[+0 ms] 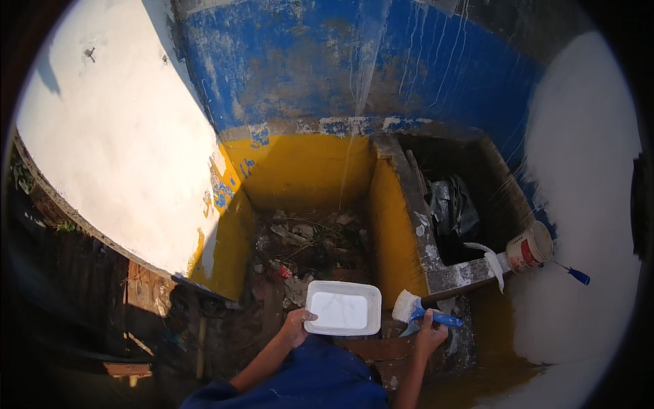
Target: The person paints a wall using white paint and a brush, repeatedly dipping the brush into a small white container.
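My left hand [297,327] grips the left side of a white rectangular plastic tub [375,298]. White paint [338,312] lies in the bottom of the tub, which is held roughly level in front of my body. In my right hand [430,334] is a paintbrush [446,319] with a blue handle, its fingers wrapped round the handle. The wide bristles are coated white and point left toward the tub, a short gap away from its right edge.
Ahead stands a blue wall [300,61] with worn patches and white drips above a yellow lower band [306,170]. White-painted walls [116,136] rise at both sides. Dry debris [306,235] litters the floor. A paint bucket [529,247] and a blue-handled tool [578,275] sit by the concrete basin [436,262].
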A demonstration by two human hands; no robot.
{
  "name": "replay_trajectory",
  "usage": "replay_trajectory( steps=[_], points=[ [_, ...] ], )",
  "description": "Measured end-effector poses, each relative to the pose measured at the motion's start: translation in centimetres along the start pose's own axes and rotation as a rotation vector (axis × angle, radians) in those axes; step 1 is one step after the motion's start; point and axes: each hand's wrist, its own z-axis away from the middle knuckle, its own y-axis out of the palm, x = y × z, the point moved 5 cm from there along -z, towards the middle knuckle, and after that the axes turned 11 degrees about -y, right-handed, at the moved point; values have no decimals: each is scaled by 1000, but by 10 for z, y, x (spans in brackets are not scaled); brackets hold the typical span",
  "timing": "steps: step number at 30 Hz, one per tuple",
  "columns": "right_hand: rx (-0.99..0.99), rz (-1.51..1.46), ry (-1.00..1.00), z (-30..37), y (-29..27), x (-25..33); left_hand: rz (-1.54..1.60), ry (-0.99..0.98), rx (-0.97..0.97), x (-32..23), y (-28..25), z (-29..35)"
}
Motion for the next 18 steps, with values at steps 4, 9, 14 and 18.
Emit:
replay_trajectory(
  steps=[4,9,14,18],
  points=[
    [-83,-22,29,3,2,37,-81,34,60,-33,33,6],
    [-68,-71,-129,-11,18,101,-73,128,72,-48,48,3],
    [358,35,-342,-17,73,137,-46,156,68,-36,61,11],
    [630,210,-532,-5,108,159,42,183,33,-9,70,19]
  ],
)
